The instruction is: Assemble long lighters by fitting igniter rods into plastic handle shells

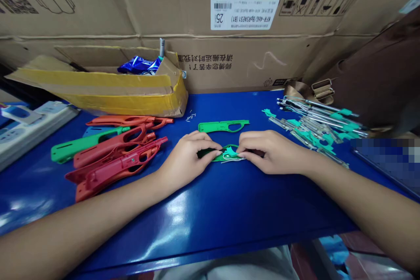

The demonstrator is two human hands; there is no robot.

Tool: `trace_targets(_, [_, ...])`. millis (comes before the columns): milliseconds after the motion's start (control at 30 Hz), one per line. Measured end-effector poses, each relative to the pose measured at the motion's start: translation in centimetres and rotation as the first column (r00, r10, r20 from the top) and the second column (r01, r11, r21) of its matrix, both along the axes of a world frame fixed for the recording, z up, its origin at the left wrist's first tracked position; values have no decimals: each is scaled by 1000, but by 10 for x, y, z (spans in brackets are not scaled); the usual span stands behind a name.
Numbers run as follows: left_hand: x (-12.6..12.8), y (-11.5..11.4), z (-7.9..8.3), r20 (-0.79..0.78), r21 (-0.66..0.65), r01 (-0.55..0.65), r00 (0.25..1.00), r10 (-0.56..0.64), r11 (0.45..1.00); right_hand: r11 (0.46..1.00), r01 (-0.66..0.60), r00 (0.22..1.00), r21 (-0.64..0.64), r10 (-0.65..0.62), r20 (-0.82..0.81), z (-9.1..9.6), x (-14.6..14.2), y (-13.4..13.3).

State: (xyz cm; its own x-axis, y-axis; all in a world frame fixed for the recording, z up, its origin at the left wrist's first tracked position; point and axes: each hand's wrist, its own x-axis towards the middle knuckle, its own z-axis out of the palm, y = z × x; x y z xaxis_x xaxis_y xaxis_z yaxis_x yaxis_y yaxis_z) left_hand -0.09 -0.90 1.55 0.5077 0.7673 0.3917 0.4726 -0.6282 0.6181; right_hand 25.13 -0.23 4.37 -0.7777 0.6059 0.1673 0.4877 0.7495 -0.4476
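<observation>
Both hands meet over a green lighter shell half [218,157] on the blue table. My left hand [190,155] is closed at the shell's left end, thumb and index finger pinched beside a small dark tip. From the right, my right hand [269,151] pinches a lighter's inner assembly with a teal trigger [230,152] and thin white wires, which lies over the shell. My fingers cover much of the shell and the assembly's right end. Just behind them lies another green shell half [223,126], its looped end pointing right.
Red and green lighter shells [114,148] are piled at left, near a white power strip [29,124]. A yellow-taped carton [124,96] stands behind them. Metal-tubed lighter assemblies [315,124] with teal triggers lie at right, near a tape roll [298,90]. A large cardboard box [197,17] backs the table.
</observation>
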Motion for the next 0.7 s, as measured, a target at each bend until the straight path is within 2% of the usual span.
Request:
trace_targets(267, [0,0,-1,9,-13,-2,1000,2,1000,999,-15,994,-34,11,-108,-5,-1,2])
trace_targets(700, [0,-1,-1,-9,-9,-8,1000,8,1000,999,-11,988,-33,6,-157,-5,-2,2])
